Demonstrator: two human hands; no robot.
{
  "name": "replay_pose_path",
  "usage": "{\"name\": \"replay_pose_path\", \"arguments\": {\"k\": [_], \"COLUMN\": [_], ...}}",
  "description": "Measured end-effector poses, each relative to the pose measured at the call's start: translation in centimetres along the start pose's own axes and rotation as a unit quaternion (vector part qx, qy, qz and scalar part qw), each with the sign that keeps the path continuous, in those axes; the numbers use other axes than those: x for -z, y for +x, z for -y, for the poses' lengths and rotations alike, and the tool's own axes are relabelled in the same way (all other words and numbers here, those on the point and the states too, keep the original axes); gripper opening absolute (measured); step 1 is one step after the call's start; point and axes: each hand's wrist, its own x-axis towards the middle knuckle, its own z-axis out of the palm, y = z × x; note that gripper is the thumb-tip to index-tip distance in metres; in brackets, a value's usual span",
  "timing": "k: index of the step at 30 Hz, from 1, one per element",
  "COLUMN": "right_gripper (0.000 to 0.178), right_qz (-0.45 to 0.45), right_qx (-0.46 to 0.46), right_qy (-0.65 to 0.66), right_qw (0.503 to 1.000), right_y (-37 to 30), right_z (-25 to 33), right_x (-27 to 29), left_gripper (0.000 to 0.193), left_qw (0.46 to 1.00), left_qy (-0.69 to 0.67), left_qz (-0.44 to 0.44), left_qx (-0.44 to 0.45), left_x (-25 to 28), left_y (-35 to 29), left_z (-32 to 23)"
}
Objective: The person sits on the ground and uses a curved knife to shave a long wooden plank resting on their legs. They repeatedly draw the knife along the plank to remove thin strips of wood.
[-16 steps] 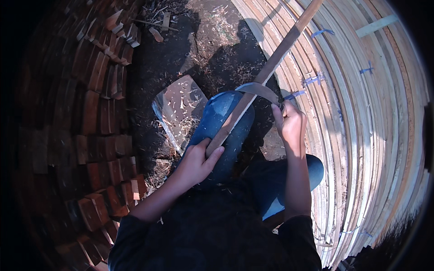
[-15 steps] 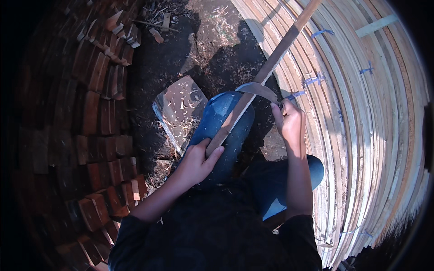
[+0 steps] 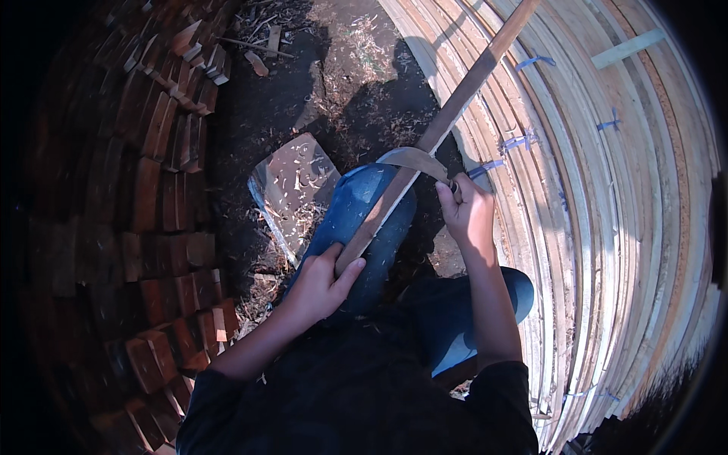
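My left hand [image 3: 317, 287] is closed round the near end of a long, narrow wooden strip [image 3: 470, 83]. The strip slants away to the upper right, crossing over my jean-clad left knee [image 3: 362, 199]. In my right hand [image 3: 467, 208], closed and to the right of the strip, is the handle of a curved knife [image 3: 413, 158]. Its broad, bowed blade lies across the strip just beyond the knee, pointing left. Most of the handle is hidden by my fingers. Pale shavings speckle the jeans.
Long, pale wooden strips [image 3: 591, 189], bundled with blue ties [image 3: 519, 142], are stacked along the right. Short reddish-brown wood blocks [image 3: 152, 197] are piled on the left. Between them, a flat board [image 3: 292, 178] strewn with shavings lies on dark ground [image 3: 349, 106].
The whole view has shifted slightly. My right hand and the curved knife have moved a little to the left and toward me along the strip. Both hands keep their hold.
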Motion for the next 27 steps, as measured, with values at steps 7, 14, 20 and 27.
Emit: {"name": "replay_pose_path", "arguments": {"k": [7, 14, 20, 27], "right_gripper": [0.037, 0.042, 0.039, 0.034], "right_qz": [0.049, 0.039, 0.023, -0.033], "right_qx": [-0.072, 0.151, -0.039, -0.010], "right_qy": [0.037, -0.002, 0.050, 0.047], "right_qw": [0.996, 0.988, 0.998, 0.998], "right_y": [-0.9, 1.5, 1.1, 2.2], "right_z": [1.8, 0.2, -0.6, -2.4], "right_x": [-0.3, 0.2, -0.7, -0.1], "left_gripper": [0.037, 0.037, 0.037, 0.036], "left_qw": [0.999, 0.999, 0.999, 0.998], "left_qy": [-0.008, -0.008, -0.001, -0.026], "left_qz": [0.027, 0.023, 0.044, 0.040], "left_qx": [0.016, 0.021, 0.028, 0.032], "left_x": [0.4, 0.2, 0.7, 0.5], "left_y": [0.2, 0.2, 0.5, 0.6], "left_z": [0.3, 0.1, -0.3, 0.1]}}
